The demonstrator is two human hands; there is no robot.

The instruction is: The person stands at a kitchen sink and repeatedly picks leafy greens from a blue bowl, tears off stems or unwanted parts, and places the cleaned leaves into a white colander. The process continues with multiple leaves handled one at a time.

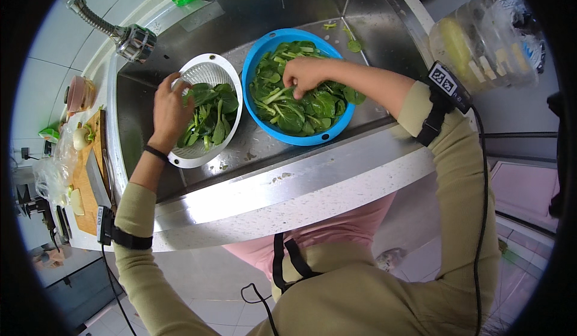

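A white plastic colander with leafy greens in it stands in a stainless steel sink. My left hand is over its left side, fingers bent beside the leaves; whether it grips any is unclear. To the right, a blue basin or basket is full of more leafy greens. My right hand reaches down into those greens with curled fingers, close to some pale stems; a firm hold on them cannot be made out.
A chrome faucet head hangs over the sink's left edge. At the left, a cleaver lies on a wooden cutting board with cut vegetable pieces. Clear plastic containers stand right of the sink. Leaf scraps lie in the sink.
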